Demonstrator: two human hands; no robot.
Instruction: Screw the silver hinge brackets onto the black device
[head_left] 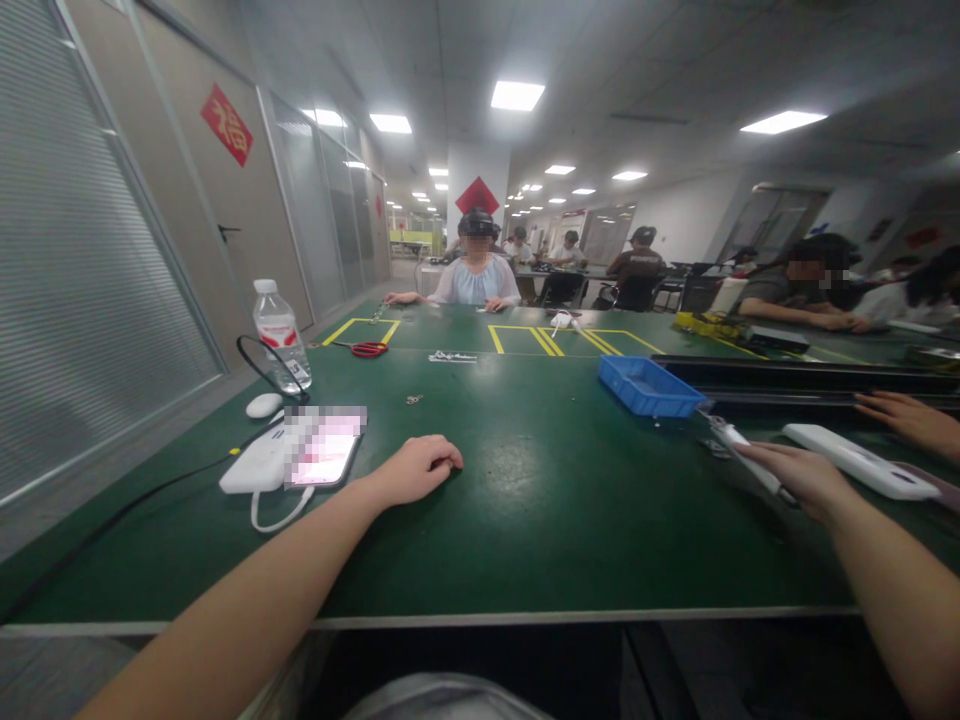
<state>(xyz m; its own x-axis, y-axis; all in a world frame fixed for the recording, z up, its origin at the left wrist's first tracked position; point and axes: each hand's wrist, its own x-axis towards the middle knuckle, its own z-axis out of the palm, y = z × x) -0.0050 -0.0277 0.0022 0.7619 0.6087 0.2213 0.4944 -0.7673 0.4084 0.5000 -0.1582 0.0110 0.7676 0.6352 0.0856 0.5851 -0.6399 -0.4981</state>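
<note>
My left hand [421, 466] rests on the green table [525, 540] with its fingers curled in and nothing visible in them. At the right, my right hand [806, 480] is closed around a slim white-handled tool [739, 445]. This tool slants toward the front corner of a blue plastic tray [651, 387]; its exact kind is unclear. Small metal pieces [714, 449] lie on the table under its far end. A long white device [859, 462] lies just beyond my right hand.
A phone [330, 452] and white power bank [255, 460] sit left, near a water bottle [281, 335]. Farther back lie red-handled scissors [367, 350] and metal strips [452, 357]. Another person's hand [911, 420] reaches in at right; a person [474, 275] sits opposite.
</note>
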